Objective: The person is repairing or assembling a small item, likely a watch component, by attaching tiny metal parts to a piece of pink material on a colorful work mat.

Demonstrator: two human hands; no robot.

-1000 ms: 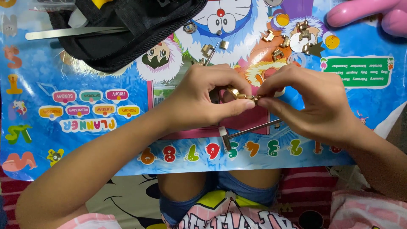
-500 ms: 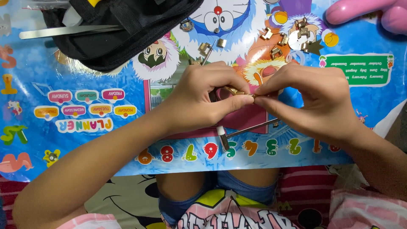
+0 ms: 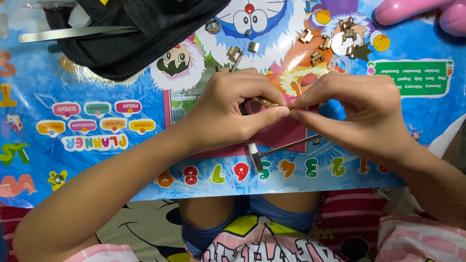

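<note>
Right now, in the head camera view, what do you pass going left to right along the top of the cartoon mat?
Flat metal strip → black bag → small brass fittings near the middle → cluster of brass clasps → pink toy at the right edge.

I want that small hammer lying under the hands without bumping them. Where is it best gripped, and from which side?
Grip the small hammer near its white head, at the end nearest the person. The thin metal shaft slants up to the right under the right hand, so come from below left, under the left hand.
</note>
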